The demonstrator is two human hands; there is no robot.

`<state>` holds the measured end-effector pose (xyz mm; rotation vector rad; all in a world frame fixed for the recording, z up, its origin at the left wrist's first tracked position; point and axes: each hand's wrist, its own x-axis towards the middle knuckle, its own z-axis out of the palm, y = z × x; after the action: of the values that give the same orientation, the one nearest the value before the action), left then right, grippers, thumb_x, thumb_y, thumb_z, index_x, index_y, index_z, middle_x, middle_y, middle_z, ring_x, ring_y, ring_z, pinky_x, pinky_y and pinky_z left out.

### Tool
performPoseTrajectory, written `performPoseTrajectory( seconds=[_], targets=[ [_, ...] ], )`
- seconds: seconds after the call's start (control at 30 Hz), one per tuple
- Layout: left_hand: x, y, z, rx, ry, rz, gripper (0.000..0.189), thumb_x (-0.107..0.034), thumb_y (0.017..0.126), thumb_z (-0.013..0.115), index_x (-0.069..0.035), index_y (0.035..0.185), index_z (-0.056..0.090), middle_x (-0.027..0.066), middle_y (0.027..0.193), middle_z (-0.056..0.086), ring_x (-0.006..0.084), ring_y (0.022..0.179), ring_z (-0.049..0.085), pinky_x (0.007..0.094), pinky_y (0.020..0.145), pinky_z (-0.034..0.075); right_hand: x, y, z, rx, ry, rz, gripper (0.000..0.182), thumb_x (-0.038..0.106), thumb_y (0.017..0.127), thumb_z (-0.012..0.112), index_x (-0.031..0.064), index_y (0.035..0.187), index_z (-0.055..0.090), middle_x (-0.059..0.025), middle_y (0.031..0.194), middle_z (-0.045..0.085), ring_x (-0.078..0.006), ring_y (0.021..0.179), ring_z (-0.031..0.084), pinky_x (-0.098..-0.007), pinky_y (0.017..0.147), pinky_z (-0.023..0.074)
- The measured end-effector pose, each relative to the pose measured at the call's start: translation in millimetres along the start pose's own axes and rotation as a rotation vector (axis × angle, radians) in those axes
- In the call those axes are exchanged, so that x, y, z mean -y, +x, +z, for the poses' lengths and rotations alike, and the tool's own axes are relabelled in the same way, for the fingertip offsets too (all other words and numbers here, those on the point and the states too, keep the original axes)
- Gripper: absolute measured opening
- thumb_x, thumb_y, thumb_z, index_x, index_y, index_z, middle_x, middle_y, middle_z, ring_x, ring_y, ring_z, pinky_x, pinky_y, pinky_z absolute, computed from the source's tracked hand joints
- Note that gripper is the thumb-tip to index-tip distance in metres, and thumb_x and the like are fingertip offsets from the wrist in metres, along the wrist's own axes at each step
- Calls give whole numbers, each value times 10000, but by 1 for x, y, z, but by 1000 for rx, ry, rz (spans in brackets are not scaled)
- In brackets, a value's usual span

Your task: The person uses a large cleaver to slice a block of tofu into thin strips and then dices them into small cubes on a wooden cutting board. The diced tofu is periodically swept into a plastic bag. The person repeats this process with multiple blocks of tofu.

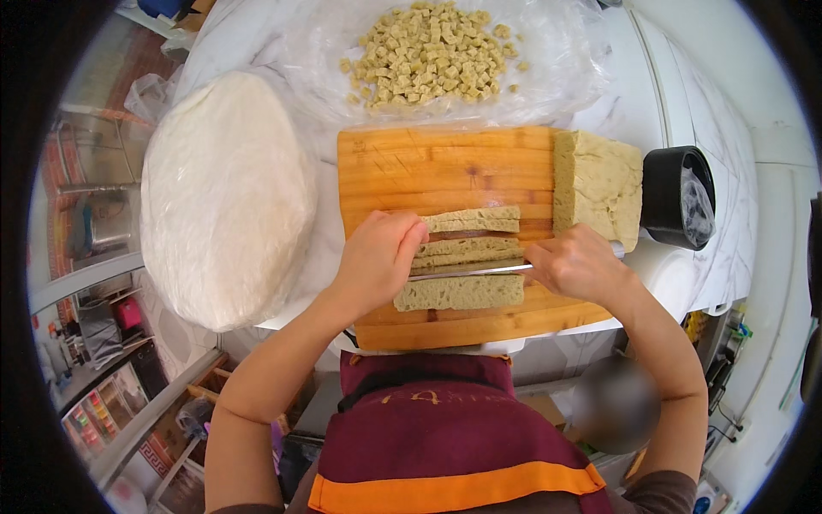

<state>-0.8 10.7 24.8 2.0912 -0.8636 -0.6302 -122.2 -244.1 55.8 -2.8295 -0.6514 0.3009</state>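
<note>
My right hand grips a knife, its narrow blade running leftward between strips of a spongy, yellowish-tan food. Nearest me, below the blade, lies a wider slab of this food. Thinner cut strips lie just above the blade, and another pair of strips lies beyond. Curled fingers of my left hand hold the left ends of the upper strips; the fingertips are partly hidden. All of it rests on a wooden cutting board. A large uncut block stands at the board's right edge.
Beyond the board, a heap of small tan cubes lies on clear plastic sheeting. A big plastic-wrapped white bundle stands at left. To the right are a black container with plastic inside and a white roll. The tabletop is marble-patterned.
</note>
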Motion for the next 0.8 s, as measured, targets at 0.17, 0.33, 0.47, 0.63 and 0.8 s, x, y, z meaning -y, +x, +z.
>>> performPoseTrajectory(
  seconds=[0.17,0.33,0.47,0.63,0.8],
  targets=[
    [7,-4,6,-43,67,29,177,-132,918,486,-20,840,600,121,826,613,309,847,534,382,767,427,1,0,6,14,-34,12,237,201,690,711,79,692,508,-46,579,528,-236,519,576,-360,443,436],
    [8,-6,12,-83,148,91,161,-134,912,497,-27,845,596,109,866,610,323,860,524,394,767,428,3,-1,13,11,-26,10,208,152,649,695,84,694,504,-36,594,526,-210,535,579,-350,446,435],
    [5,-7,11,-73,180,101,166,-138,914,492,-23,853,596,107,878,602,330,869,520,403,768,425,2,-3,19,-14,-24,1,152,121,681,638,80,672,492,-45,567,526,-209,504,584,-354,414,439],
    [5,0,10,-96,162,67,184,-150,920,481,-29,841,595,118,848,589,331,855,515,396,761,421,-2,1,13,-22,-16,5,189,164,731,651,85,658,496,-51,530,513,-222,464,563,-365,403,429],
    [13,10,8,-54,122,30,215,-155,927,455,-28,819,592,134,831,578,330,848,511,392,784,407,-13,7,13,-16,8,-1,344,327,841,648,81,643,512,-84,489,484,-275,450,525,-383,408,395]
  ],
)
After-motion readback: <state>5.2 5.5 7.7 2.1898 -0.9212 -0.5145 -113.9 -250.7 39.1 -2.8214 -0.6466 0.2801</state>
